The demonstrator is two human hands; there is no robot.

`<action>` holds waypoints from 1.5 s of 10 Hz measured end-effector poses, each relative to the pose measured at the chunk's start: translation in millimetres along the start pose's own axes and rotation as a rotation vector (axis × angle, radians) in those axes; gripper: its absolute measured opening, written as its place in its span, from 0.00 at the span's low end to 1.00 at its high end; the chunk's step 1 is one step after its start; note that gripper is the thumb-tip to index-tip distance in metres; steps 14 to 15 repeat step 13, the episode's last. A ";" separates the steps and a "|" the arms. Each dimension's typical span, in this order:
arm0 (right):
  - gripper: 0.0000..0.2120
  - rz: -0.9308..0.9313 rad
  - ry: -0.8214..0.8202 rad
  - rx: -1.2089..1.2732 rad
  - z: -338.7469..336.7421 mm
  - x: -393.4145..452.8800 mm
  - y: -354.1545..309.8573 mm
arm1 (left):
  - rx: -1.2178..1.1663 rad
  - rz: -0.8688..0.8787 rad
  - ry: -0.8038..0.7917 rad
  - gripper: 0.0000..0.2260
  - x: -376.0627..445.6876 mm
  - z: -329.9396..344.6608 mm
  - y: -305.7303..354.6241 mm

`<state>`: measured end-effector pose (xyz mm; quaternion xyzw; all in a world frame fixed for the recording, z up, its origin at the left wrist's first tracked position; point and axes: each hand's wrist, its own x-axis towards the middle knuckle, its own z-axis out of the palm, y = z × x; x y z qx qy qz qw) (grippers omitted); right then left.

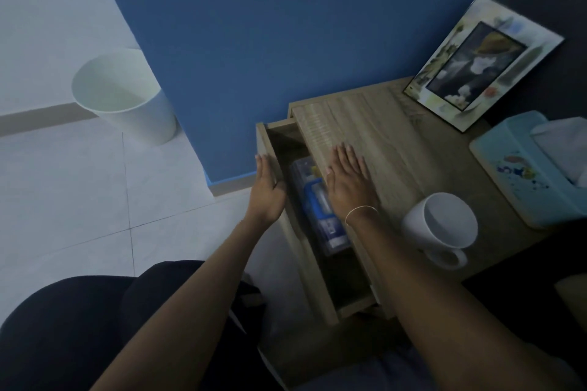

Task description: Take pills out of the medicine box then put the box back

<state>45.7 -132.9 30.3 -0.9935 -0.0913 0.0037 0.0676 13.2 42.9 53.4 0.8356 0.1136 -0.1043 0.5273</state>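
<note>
White bin [127,95] on the floor at left. Left hand [268,187], fingers straight and together, flat against the open drawer [273,149] front. Box [320,209] lies inside the drawer. Right hand [347,181], fingers spread, rests on the desk [397,149]; mug [441,225] beside it.

The light is dim. A flat blue wall panel [270,41] fills the far middle, with a pale wall to its left. The floor of pale grey square tiles [63,184] spreads across the left, where a white round plastic wastebasket [127,95] stands beside the blue panel. On the right sits a light oak-grain wooden bedside cabinet [397,143].
</note>
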 end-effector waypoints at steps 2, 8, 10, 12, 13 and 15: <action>0.28 0.018 0.000 0.017 0.3 0.4 0.2 | -0.082 -0.132 -0.115 0.26 12.0 17.1 28.1; 0.25 0.029 0.001 0.036 -0.8 -0.4 -2.1 | -0.177 -0.092 -0.198 0.25 32.4 32.8 40.2; 0.25 0.032 0.002 0.014 0.3 0.7 -1.5 | -0.146 -0.085 -0.232 0.25 36.5 30.7 43.8; 0.29 0.023 0.007 0.011 1.5 1.0 -2.4 | -0.083 -0.062 -0.257 0.27 39.2 27.4 39.9; 0.26 0.040 -0.004 0.028 -1.7 1.6 -3.7 | 0.046 -0.047 -0.278 0.29 33.3 27.4 41.7; 0.26 0.040 -0.004 0.028 -1.7 1.6 -3.7 | 0.046 -0.047 -0.278 0.29 33.3 27.4 41.7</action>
